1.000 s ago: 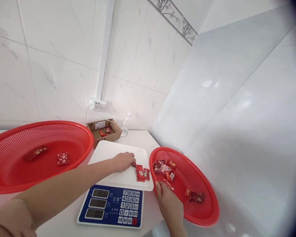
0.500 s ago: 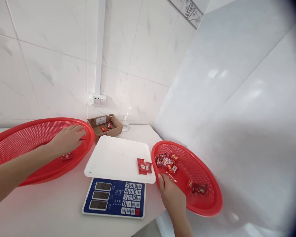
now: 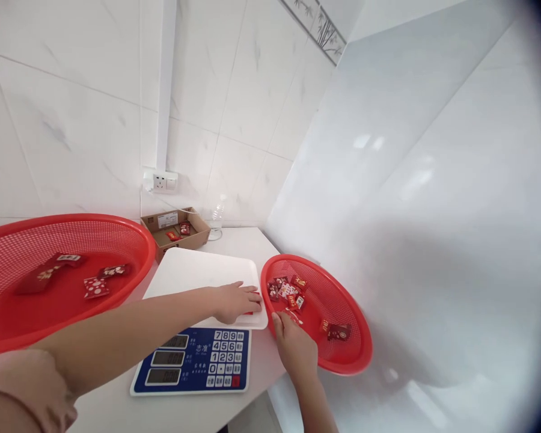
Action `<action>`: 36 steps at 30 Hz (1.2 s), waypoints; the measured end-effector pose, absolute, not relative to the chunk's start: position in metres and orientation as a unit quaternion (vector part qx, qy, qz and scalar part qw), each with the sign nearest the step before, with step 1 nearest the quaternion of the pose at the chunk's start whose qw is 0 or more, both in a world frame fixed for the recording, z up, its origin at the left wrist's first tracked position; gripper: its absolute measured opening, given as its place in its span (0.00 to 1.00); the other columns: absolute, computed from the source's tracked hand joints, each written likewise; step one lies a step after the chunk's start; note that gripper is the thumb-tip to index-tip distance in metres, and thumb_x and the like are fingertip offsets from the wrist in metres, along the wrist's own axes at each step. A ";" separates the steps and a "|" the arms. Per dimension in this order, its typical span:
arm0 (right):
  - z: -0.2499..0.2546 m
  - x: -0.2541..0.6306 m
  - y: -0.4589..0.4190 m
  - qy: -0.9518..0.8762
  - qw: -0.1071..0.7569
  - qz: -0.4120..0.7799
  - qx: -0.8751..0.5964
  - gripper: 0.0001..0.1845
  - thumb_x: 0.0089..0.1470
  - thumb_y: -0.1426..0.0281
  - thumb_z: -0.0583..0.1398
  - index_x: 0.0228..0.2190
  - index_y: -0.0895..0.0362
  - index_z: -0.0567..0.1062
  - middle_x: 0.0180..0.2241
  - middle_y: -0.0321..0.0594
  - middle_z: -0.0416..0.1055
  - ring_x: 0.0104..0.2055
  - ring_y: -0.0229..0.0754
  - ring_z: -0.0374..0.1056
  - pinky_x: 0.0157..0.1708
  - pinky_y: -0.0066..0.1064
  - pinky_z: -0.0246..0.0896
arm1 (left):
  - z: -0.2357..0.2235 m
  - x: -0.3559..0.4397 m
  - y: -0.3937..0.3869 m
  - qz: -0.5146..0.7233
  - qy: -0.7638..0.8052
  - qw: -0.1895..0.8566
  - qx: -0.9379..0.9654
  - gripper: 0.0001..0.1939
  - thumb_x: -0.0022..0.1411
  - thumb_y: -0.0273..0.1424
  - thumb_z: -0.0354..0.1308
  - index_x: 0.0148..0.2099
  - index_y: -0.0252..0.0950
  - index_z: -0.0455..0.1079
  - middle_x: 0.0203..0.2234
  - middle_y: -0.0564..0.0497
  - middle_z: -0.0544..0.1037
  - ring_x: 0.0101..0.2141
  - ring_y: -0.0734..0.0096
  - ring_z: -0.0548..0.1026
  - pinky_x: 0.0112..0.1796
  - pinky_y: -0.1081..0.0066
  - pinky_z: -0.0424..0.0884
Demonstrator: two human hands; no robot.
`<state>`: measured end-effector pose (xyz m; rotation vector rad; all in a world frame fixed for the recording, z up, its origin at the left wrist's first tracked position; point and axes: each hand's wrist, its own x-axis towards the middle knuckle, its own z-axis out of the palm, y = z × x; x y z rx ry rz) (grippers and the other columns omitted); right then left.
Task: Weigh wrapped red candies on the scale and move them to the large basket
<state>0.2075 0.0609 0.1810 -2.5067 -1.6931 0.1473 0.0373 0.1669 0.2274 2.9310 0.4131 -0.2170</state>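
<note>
Red packet point(image 3: 249, 313) | left basket point(image 3: 149, 246), 9 o'clock | right basket point(image 3: 366, 338), 3 o'clock, rim gripped by right hand point(image 3: 298, 352), seemingly for steadying | scale tray point(image 3: 207, 270), between; packet covered at its 4 o'clock by left hand point(image 3: 232, 304), whether gripped cannot be told

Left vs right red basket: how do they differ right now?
Handling: the right basket has the right hand gripping its rim; no hand touches the left basket.
Contents: the left basket holds a few spread-out wrapped packets; the right basket holds more, mostly bunched at the end beside the scale.
Framing: the left basket is cut off by the picture edge; the right basket shows whole rim-to-rim, bar the hand.
Shared: red, perforated sides.
</note>
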 end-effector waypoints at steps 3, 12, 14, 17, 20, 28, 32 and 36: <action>0.180 0.208 0.060 -0.562 0.064 0.047 -0.823 0.25 0.64 0.56 0.39 0.41 0.49 0.72 0.39 0.40 0.77 0.37 0.42 0.73 0.28 0.28 0.56 | 0.229 0.042 0.173 -0.073 0.161 0.070 0.982 0.23 0.59 0.23 0.55 0.56 0.38 0.64 0.57 0.43 0.67 0.56 0.57 0.65 0.52 0.54 0.66; 0.180 0.207 0.059 -0.559 0.053 0.036 -0.827 0.26 0.64 0.56 0.38 0.44 0.48 0.72 0.42 0.39 0.77 0.38 0.43 0.73 0.29 0.29 0.59 | 0.216 0.009 0.178 -0.054 0.309 0.032 0.949 0.12 0.65 0.32 0.54 0.49 0.34 0.68 0.45 0.46 0.73 0.45 0.63 0.73 0.43 0.58 0.72; 0.180 0.207 0.059 -0.559 0.048 0.041 -0.827 0.27 0.64 0.56 0.38 0.45 0.48 0.72 0.43 0.39 0.76 0.39 0.45 0.73 0.31 0.31 0.61 | 0.214 -0.004 0.177 -0.039 0.346 0.033 0.937 0.13 0.65 0.33 0.54 0.49 0.34 0.68 0.44 0.47 0.74 0.43 0.64 0.73 0.43 0.58 0.72; 0.180 0.207 0.059 -0.555 0.039 0.055 -0.829 0.28 0.63 0.55 0.38 0.47 0.49 0.72 0.46 0.41 0.75 0.41 0.46 0.73 0.33 0.33 0.63 | 0.222 -0.032 0.173 -0.009 0.412 0.032 0.910 0.11 0.65 0.31 0.51 0.49 0.34 0.67 0.42 0.47 0.74 0.42 0.65 0.73 0.42 0.61 0.71; 0.178 0.210 0.059 -0.552 0.040 0.062 -0.831 0.29 0.62 0.54 0.38 0.48 0.48 0.72 0.48 0.41 0.74 0.41 0.47 0.73 0.33 0.33 0.64 | 0.239 -0.073 0.169 0.030 0.501 0.013 0.865 0.16 0.65 0.23 0.44 0.52 0.36 0.65 0.45 0.45 0.74 0.45 0.62 0.74 0.40 0.64 0.71; 0.169 0.217 0.063 -0.553 0.061 0.068 -0.828 0.31 0.60 0.52 0.39 0.46 0.48 0.74 0.47 0.45 0.75 0.38 0.50 0.74 0.29 0.37 0.66 | 0.265 -0.196 0.151 0.071 0.633 -0.010 0.771 0.26 0.63 0.20 0.36 0.61 0.34 0.57 0.55 0.43 0.70 0.49 0.57 0.72 0.41 0.62 0.72; 0.163 0.221 0.065 -0.553 0.059 0.071 -0.828 0.30 0.60 0.51 0.39 0.47 0.46 0.74 0.46 0.43 0.75 0.37 0.49 0.74 0.29 0.36 0.65 | 0.253 -0.214 0.129 0.067 0.619 0.044 0.781 0.23 0.67 0.29 0.39 0.63 0.42 0.56 0.59 0.50 0.67 0.54 0.62 0.69 0.48 0.64 0.70; 0.165 0.223 0.066 -0.542 0.057 0.065 -0.836 0.28 0.61 0.52 0.40 0.48 0.47 0.73 0.45 0.42 0.76 0.37 0.47 0.74 0.29 0.33 0.63 | 0.223 -0.217 0.103 0.066 0.590 0.082 0.801 0.24 0.66 0.38 0.45 0.64 0.52 0.54 0.61 0.58 0.64 0.56 0.67 0.68 0.48 0.70 0.70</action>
